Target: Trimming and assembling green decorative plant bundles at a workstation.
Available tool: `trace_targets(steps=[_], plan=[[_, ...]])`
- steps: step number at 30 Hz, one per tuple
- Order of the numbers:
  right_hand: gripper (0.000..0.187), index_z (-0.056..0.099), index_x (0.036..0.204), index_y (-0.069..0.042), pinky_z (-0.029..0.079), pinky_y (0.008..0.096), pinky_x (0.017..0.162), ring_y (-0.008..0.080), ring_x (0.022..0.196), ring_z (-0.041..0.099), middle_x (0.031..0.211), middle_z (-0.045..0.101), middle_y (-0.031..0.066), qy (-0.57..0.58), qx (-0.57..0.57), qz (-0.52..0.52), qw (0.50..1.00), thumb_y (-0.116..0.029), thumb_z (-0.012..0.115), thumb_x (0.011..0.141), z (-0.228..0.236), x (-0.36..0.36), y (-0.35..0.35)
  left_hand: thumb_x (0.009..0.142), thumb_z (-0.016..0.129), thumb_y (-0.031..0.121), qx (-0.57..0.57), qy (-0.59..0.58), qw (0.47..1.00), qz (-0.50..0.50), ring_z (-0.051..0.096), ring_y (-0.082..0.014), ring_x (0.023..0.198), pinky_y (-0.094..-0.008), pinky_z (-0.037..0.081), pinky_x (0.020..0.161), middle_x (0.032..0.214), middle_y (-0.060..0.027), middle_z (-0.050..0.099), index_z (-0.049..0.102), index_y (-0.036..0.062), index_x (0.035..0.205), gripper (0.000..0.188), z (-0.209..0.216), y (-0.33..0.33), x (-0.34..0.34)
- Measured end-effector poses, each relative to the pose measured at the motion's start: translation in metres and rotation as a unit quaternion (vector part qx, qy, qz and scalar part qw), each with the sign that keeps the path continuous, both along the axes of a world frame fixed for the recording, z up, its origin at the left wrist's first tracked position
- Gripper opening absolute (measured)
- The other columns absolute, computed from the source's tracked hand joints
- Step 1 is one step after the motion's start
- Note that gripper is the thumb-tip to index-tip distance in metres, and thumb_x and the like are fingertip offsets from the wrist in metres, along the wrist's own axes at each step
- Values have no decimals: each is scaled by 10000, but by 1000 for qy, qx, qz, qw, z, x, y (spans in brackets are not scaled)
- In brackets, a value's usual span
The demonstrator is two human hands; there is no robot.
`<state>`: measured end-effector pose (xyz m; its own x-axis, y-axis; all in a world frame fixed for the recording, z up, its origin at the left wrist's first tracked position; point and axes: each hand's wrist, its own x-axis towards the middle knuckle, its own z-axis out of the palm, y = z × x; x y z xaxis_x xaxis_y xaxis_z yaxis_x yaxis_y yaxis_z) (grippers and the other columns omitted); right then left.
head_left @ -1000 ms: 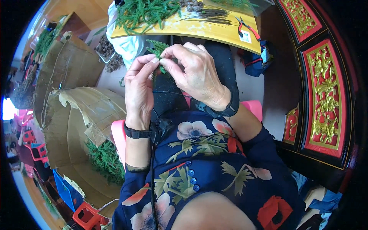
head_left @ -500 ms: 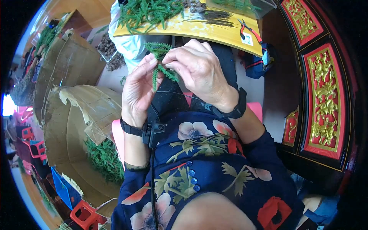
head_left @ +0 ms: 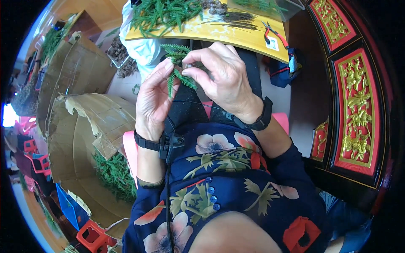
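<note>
Above my lap, my left hand (head_left: pixel 155 95) pinches a green artificial pine sprig (head_left: pixel 184 79) between thumb and fingers. The sprig's needled tips spread upward and downward from the grip. My right hand (head_left: pixel 223 76) is at the sprig's right side, thumb and forefinger curled toward its middle. A small brownish bit shows between those fingertips, too small to make out. On the yellow table (head_left: pixel 211 34) ahead lie a heap of green sprigs (head_left: pixel 162 16), several brown pine cones (head_left: pixel 216 7), a bunch of dark wires (head_left: pixel 240 20) and red-handled pliers (head_left: pixel 274 33).
A torn cardboard box (head_left: pixel 80 168) stands to my left with green sprigs (head_left: pixel 116 175) inside. Beyond it sits a white basket of brown cones (head_left: pixel 122 59). A dark cabinet with gold carved panels (head_left: pixel 356 109) rises on the right. A red plastic stool (head_left: pixel 95 236) is at lower left.
My right thumb and forefinger have moved slightly apart at the sprig, and the right hand has shifted a little to the right. The left hand keeps its hold almost unmoved.
</note>
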<state>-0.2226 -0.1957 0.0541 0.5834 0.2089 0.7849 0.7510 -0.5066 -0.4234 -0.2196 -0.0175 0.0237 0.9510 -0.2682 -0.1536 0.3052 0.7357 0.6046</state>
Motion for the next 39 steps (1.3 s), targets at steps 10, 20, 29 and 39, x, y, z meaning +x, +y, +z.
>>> trace_targets(steps=[10,20,29,39], plan=[[212,584,798,-70,413,312,643,209,648,548,693,565,28,-112,-75,-45,990,-17,718,643,-12,3,2,812,641,21,172,-113,976,76,595,-91,833,-213,467,750,901,-35,648,648,3,939,129,2,-15,-5],[241,528,793,-65,411,322,639,237,637,536,697,557,35,-37,-13,-11,999,-5,718,658,-2,1,0,786,677,1,307,-248,894,212,564,-79,771,-213,455,681,848,-17,622,663,-7,873,88,8,-36,-11],[253,540,835,-40,429,312,597,217,640,529,737,562,54,17,-12,-34,999,38,707,663,-5,-4,2,701,703,18,593,-423,569,381,574,-242,697,-308,461,632,773,-110,585,657,14,804,113,15,-42,-12],[247,503,811,-53,399,364,654,278,704,539,753,542,77,9,-73,-65,995,49,672,662,-5,-16,12,671,688,47,597,-428,543,407,529,-266,702,-347,430,591,720,-94,541,633,13,764,113,19,-36,-18]])
